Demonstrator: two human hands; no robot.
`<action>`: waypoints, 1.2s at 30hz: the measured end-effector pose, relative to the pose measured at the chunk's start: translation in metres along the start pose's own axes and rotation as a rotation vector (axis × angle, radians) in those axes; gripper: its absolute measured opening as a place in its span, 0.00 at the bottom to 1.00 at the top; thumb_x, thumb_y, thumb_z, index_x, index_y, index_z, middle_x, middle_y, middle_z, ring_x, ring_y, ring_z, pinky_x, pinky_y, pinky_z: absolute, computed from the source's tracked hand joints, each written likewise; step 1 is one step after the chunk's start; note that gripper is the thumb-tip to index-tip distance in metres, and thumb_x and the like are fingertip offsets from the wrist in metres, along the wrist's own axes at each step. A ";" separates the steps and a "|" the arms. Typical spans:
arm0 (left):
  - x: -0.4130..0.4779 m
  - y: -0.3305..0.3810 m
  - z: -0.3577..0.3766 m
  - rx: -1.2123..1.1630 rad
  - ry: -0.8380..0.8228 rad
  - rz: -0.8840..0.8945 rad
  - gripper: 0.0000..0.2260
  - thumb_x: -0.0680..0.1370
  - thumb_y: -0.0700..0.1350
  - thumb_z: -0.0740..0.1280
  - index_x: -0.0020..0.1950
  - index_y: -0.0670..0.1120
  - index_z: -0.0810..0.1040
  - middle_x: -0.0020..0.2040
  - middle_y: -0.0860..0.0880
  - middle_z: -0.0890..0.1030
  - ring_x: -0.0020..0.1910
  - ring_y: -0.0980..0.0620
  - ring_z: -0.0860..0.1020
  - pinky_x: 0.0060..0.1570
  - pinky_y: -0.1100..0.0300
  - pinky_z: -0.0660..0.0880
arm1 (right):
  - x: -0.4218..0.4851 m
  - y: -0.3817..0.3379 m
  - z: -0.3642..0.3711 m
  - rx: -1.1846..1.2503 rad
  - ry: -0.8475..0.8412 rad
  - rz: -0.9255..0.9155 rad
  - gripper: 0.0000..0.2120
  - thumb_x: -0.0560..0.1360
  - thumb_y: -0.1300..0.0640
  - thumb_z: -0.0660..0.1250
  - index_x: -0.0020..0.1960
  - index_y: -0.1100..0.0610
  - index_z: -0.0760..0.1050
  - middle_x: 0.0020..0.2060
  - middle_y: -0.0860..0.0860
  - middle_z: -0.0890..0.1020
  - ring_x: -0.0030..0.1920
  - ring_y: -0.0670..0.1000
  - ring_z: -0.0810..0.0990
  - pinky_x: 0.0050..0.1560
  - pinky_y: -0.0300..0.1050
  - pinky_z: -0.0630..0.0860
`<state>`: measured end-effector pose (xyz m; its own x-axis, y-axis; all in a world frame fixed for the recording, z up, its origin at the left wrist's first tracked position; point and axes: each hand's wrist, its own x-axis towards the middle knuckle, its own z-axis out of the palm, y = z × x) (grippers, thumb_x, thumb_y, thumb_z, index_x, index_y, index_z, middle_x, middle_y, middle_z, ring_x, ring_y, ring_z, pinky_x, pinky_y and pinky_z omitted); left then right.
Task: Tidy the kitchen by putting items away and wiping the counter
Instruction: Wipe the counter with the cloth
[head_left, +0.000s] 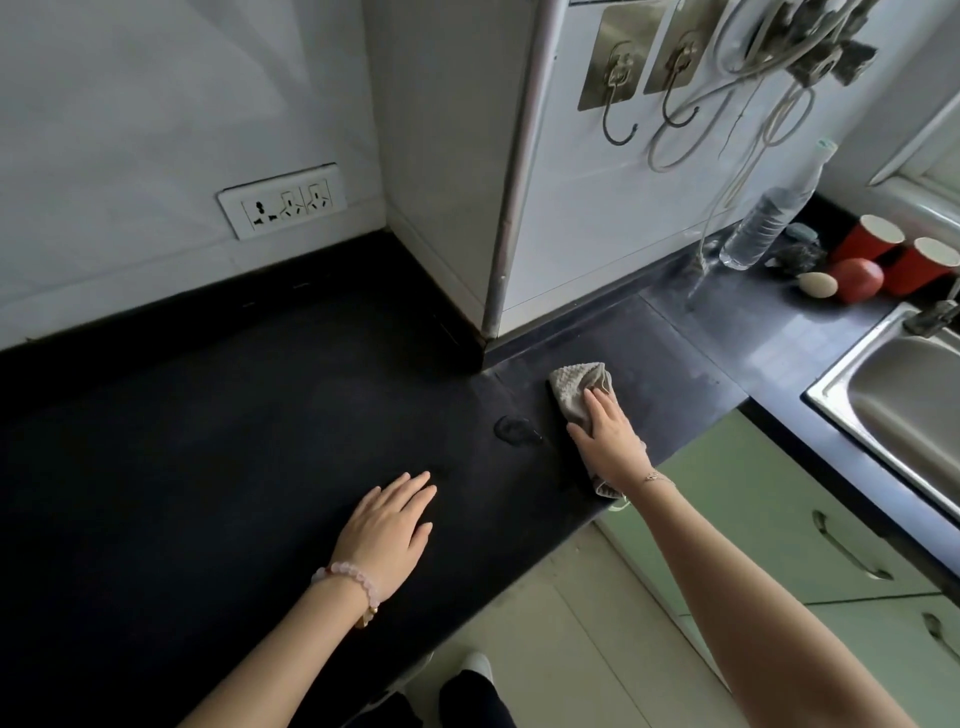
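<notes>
Right hand (608, 436) laid flat on top of a grey cloth (576, 387), fingers straight, pressing down rather than gripping. Cloth on the black counter (208, 415), close to the inner corner by the white pillar. Far end poking out past the fingertips, near end bunched under the wrist and hanging a bit over the counter edge. Nubby, waffle-ish texture, crumpled rather than folded. Small puddle (514, 430) just left of the cloth, not touching it.

Left hand (387, 525) palm down on the bare counter, well apart from the cloth, fingers relaxed, holding nothing.

Off to the right: steel sink (898, 395), clear plastic bottle (769, 218) against the wall, two red cups (872, 236), plus a red round thing (857, 279) and a pale egg-shaped one (816, 285) beside them. Wall socket (283, 200) back left, metal hooks (618, 104) up on the pillar.
</notes>
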<state>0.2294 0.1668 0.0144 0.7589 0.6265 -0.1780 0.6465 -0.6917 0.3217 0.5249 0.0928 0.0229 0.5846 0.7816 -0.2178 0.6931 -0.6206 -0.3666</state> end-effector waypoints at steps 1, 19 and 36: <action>0.001 -0.001 -0.002 -0.007 0.023 -0.028 0.21 0.79 0.49 0.56 0.73 0.50 0.61 0.76 0.54 0.58 0.75 0.53 0.55 0.73 0.55 0.54 | 0.002 0.002 0.005 -0.027 0.002 -0.001 0.30 0.77 0.49 0.58 0.75 0.57 0.55 0.76 0.52 0.56 0.76 0.53 0.50 0.75 0.50 0.51; -0.002 -0.017 -0.009 0.040 -0.100 -0.161 0.28 0.78 0.58 0.53 0.76 0.52 0.47 0.77 0.56 0.46 0.76 0.54 0.45 0.75 0.53 0.47 | -0.024 -0.005 0.041 -0.010 0.102 -0.440 0.21 0.76 0.61 0.60 0.69 0.58 0.70 0.69 0.54 0.72 0.72 0.56 0.65 0.72 0.55 0.62; 0.004 -0.025 -0.009 0.013 -0.221 -0.161 0.37 0.74 0.62 0.59 0.75 0.54 0.42 0.77 0.56 0.40 0.76 0.55 0.41 0.76 0.52 0.43 | -0.004 -0.026 0.042 0.074 0.130 -0.330 0.20 0.76 0.61 0.60 0.68 0.58 0.71 0.70 0.54 0.70 0.74 0.53 0.60 0.74 0.52 0.58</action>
<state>0.2154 0.1898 0.0138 0.6443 0.6361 -0.4246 0.7599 -0.5951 0.2617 0.4872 0.1085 -0.0043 0.3864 0.9215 0.0380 0.8236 -0.3262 -0.4639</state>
